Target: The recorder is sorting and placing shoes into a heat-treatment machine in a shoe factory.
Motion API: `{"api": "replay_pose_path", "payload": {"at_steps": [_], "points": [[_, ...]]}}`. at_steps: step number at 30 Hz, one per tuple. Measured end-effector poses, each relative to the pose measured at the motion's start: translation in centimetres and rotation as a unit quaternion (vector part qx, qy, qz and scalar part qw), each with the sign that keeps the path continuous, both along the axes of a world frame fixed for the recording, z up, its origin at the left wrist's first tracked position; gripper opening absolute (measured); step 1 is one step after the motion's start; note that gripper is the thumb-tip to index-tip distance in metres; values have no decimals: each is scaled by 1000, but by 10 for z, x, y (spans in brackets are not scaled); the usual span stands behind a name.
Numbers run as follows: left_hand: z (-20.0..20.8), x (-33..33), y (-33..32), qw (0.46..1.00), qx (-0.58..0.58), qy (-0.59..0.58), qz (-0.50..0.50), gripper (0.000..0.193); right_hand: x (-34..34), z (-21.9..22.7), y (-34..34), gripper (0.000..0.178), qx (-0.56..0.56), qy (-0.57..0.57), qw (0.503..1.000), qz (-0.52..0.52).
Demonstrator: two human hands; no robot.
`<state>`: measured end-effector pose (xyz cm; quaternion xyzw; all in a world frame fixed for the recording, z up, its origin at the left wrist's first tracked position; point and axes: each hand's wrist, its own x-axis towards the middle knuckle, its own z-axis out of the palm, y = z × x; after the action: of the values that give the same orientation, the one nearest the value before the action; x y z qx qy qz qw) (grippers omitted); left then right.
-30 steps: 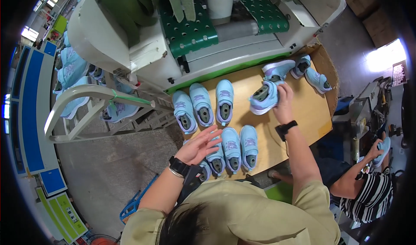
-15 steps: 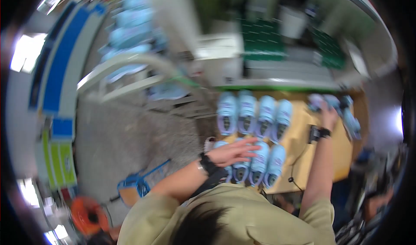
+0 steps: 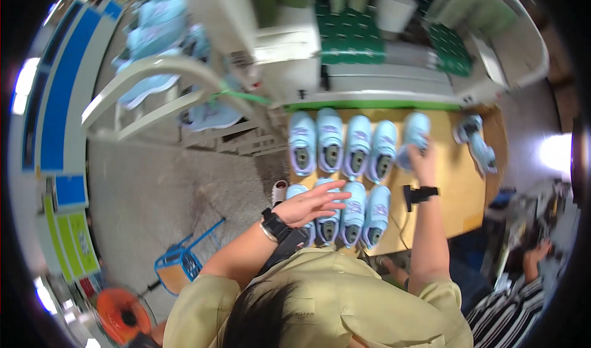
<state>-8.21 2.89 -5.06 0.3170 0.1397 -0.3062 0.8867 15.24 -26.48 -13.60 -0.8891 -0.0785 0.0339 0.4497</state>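
Observation:
My right hand (image 3: 423, 163) grips a light blue shoe (image 3: 417, 126) by its heel end, at the right end of the back row on the tan table (image 3: 449, 194). Its toe points away from me. Beside it on the left stand several matching light blue shoes (image 3: 330, 132) in a line. My left hand (image 3: 313, 202), fingers spread and holding nothing, hovers over the front row of shoes (image 3: 354, 209) and hides part of it. Two more blue shoes (image 3: 477, 141) lie at the table's far right, at angles to each other.
A machine with green perforated panels (image 3: 348, 34) borders the table's far edge. Left of it stands a cream metal rack (image 3: 154, 71) holding blue shoes (image 3: 157, 37). A blue-framed stool (image 3: 175, 265) is on the floor at left. Another person's striped sleeve (image 3: 511, 314) shows at lower right.
My right hand has come leftward from the group at the far right, bringing one shoe to the end of the back row. My left hand stays spread over the front row.

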Motion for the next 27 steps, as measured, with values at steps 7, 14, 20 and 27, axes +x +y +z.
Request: {"api": "replay_pose_path", "payload": {"at_steps": [7, 14, 20, 27], "points": [[4, 22, -39, 993, -3, -39, -109, 57, -53, 68, -12, 59, 14, 96, 995, -26], [15, 20, -34, 997, 29, -9, -77, 60, -160, 78, -10, 20, 71, 74, 991, 82], [13, 26, -32, 998, -3, 0, -62, 56, -169, 83, -12, 20, 48, 95, 989, 105], [6, 28, -26, 999, 36, 17, -36, 61, -57, 58, -71, 51, -145, -179, 969, -87]]}}
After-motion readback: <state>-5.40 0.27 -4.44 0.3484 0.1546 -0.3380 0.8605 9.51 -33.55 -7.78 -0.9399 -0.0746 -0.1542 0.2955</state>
